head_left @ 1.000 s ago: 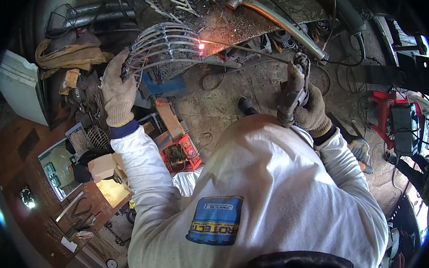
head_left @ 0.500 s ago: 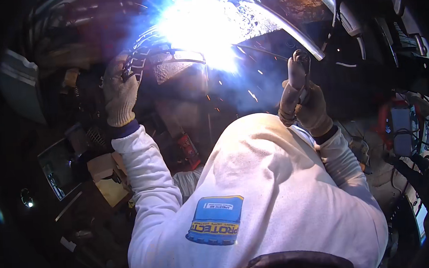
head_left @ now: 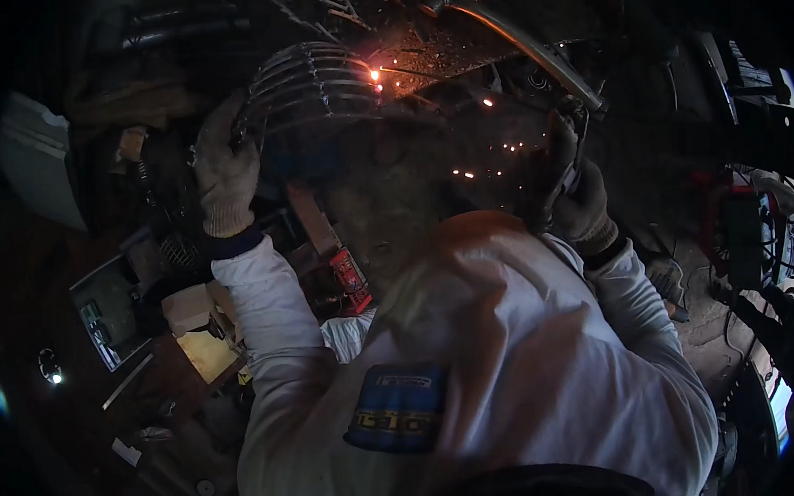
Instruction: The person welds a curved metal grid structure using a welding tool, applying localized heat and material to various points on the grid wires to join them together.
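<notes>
Glowing in the gloom

Holding the left end of a curved barred frame (head_left: 320,83) in the gloved left hand (head_left: 227,167), with fingers half curled about it. Gripping a dark rod holder (head_left: 562,145) in the gloved right hand (head_left: 583,207) (too dim to make out each finger). Held up by the counter (head_left: 454,49), glowing orange at its right side, near the tip of a thin rod (head_left: 410,72). Throwing sparks (head_left: 488,102) between frame and right hand. Beyond the rod, note a hammer (head_left: 530,51).
</notes>
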The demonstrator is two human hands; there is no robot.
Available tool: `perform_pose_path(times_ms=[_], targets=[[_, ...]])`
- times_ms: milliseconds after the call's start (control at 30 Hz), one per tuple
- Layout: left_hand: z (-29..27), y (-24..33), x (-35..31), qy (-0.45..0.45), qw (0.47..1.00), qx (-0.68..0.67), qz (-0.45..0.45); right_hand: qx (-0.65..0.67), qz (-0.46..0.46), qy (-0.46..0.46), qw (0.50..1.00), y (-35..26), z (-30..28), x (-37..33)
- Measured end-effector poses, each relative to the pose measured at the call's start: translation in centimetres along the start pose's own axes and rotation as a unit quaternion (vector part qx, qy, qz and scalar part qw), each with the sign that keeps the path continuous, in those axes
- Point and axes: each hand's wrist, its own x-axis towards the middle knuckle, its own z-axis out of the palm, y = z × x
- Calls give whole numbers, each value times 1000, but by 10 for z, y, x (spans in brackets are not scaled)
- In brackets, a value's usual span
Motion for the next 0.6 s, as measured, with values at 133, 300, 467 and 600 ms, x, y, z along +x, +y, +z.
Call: perform_pose_path(times_ms=[133, 300, 467, 600], targets=[[1, -5, 1, 20, 997, 16, 67, -23, 17, 4, 1000, 12, -4, -1], [2, -9, 0, 32, 995, 45, 80, -74, 46, 3, 996, -1, 1, 0], [3, -11, -1, 47, 992, 65, 101, -99, 14, 6, 995, 8, 0, -1], [4, -9, -2, 36, 995, 47, 83, -98, 22, 15, 995, 11, 2, -1]])
